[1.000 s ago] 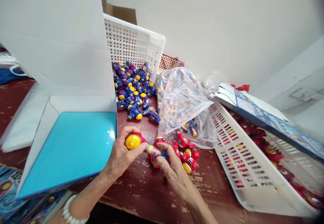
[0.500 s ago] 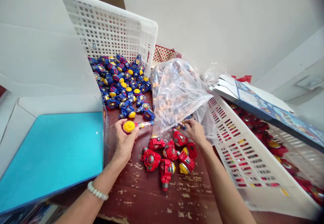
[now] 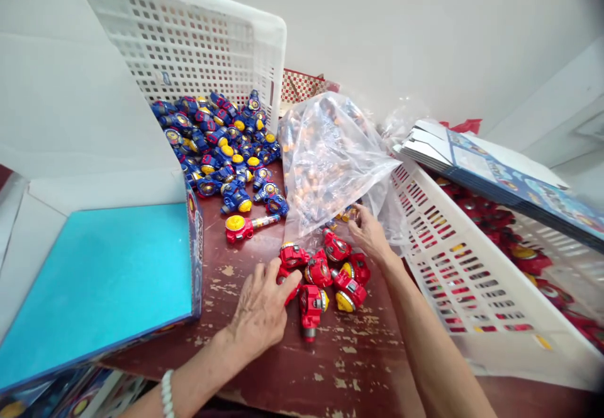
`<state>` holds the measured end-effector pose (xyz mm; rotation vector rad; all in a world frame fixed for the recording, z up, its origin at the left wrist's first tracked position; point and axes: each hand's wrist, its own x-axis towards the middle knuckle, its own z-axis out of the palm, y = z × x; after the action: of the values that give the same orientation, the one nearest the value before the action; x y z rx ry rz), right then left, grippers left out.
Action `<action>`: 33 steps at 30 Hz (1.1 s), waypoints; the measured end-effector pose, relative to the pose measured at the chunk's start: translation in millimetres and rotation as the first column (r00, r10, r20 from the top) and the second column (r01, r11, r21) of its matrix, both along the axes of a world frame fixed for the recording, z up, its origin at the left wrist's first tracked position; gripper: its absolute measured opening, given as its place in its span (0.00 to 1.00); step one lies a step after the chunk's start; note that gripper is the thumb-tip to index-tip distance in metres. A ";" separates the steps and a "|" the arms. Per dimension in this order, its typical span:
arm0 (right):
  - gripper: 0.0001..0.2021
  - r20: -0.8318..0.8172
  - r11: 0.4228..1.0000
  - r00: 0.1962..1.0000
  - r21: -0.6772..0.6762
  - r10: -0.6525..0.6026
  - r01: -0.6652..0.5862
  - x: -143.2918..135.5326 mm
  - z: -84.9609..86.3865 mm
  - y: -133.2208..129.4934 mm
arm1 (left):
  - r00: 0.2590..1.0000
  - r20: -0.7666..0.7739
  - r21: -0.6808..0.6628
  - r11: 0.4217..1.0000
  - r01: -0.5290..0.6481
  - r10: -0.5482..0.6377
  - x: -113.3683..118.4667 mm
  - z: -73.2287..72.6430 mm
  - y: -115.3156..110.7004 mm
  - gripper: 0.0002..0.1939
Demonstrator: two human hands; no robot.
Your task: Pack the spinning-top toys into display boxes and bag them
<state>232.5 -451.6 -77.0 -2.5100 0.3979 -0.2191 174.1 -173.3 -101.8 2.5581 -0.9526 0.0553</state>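
My left hand [image 3: 264, 305] reaches over a red toy [image 3: 288, 286] at the left of several red and yellow toys [image 3: 311, 308], its fingers curled round it. At the opening of a clear plastic bag [image 3: 325, 166], my right hand [image 3: 367, 232] has its fingertips pressed around something small, partly hidden by the fingers. A red toy with a yellow disc and a printed tube [image 3: 243, 228] lies on the table, left of the bag. Behind it is a heap of blue and yellow toys [image 3: 226, 147].
An open box with a turquoise inside [image 3: 113, 260] stands at the left. A white basket [image 3: 212, 34] leans behind the blue toys. At the right, another white basket [image 3: 453, 279] holds red toys, with flat printed boxes [image 3: 509, 179] across it.
My left hand has let go of the red toy with the tube, now lying on the table, and moved right and nearer to another red toy. My right hand remains by the bag.
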 end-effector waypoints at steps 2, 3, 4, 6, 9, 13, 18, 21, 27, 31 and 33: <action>0.22 0.063 0.994 0.998 0.105 0.020 -0.027 -20.7 10.9 9.2 | 1.000 -0.019 -0.031 1.000 -0.001 0.000 6.1 -5.7 -0.7 0.29; 0.23 0.098 0.979 0.994 0.196 0.040 -0.059 -31.9 16.6 15.9 | 0.999 -0.048 -0.107 0.994 -0.013 0.008 9.8 -6.4 0.1 0.27; 0.23 0.135 0.945 0.989 0.310 0.063 -0.102 -43.1 22.1 24.0 | 0.996 -0.087 -0.211 0.976 -0.043 0.025 13.0 -5.5 1.8 0.24; 0.23 0.182 0.824 0.976 0.529 0.122 -0.201 -64.4 30.8 43.1 | 0.969 -0.233 -0.445 0.876 -0.184 0.085 16.6 1.8 8.1 0.19; 0.25 0.145 0.740 0.953 0.604 0.266 -0.298 -89.5 35.3 74.1 | 0.755 -0.650 -0.661 0.556 -0.504 -0.089 15.0 23.2 22.0 0.20; 0.18 0.092 0.793 0.920 0.479 0.382 -0.377 -106.7 28.4 104.9 | 0.297 -0.721 -0.566 0.285 -0.774 -0.626 12.6 46.8 37.1 0.24; 0.12 0.070 0.821 0.919 0.426 0.387 -0.379 -110.5 23.1 118.9 | 0.260 -0.740 -0.516 0.276 -0.811 -0.620 13.5 40.9 40.2 0.19; 0.12 0.139 0.838 0.891 0.305 0.431 -0.453 -110.6 23.3 122.6 | 0.272 -0.755 -0.515 0.283 -0.809 -0.596 12.4 35.3 38.3 0.18; 0.12 0.186 0.798 0.893 0.401 0.410 -0.450 -115.8 22.7 131.1 | 0.447 -0.719 -0.649 0.284 -0.706 -0.532 9.6 38.1 36.3 0.15; 0.15 0.049 0.687 0.950 0.679 0.309 -0.259 -115.8 19.0 133.2 | 0.674 -0.643 -0.761 0.400 -0.510 -0.364 7.4 35.4 36.2 0.13; 0.18 -0.085 0.520 0.937 0.847 0.338 -0.111 -113.3 16.8 131.4 | 0.758 -0.581 -0.782 0.461 -0.420 -0.295 7.4 32.9 36.6 0.12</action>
<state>119.1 -320.2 -60.2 -1.5761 0.1797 0.3376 181.5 -136.6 -68.9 1.3801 -0.3273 -0.2544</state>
